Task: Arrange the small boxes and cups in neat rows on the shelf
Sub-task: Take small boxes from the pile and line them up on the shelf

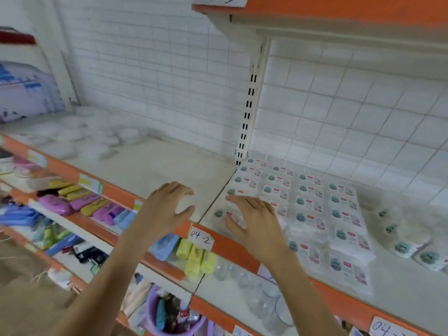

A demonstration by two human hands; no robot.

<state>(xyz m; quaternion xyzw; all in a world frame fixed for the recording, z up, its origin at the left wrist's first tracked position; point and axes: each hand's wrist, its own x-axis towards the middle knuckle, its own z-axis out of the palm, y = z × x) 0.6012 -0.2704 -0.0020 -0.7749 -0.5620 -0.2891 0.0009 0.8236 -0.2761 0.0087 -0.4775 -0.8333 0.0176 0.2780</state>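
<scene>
Both forearms reach in: our right hand [252, 221] lies spread on the front-left clear cup [226, 215] beside the rowed small boxes [308, 202] on the shelf [150, 163], left hand [167, 204] open and empty; we should nudge gently, judging alignment against neighbouring rows.

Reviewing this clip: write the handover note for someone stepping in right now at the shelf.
Left hand: open, empty, above the bare shelf section.
Right hand: open, fingers spread on the front-left cup beside the grid; no clear grasp.
Done: small boxes lie in neat rows on the shelf.
Left: the loose cups at the right are scattered and need lining up, and the cup under the right hand needs placing.
</scene>
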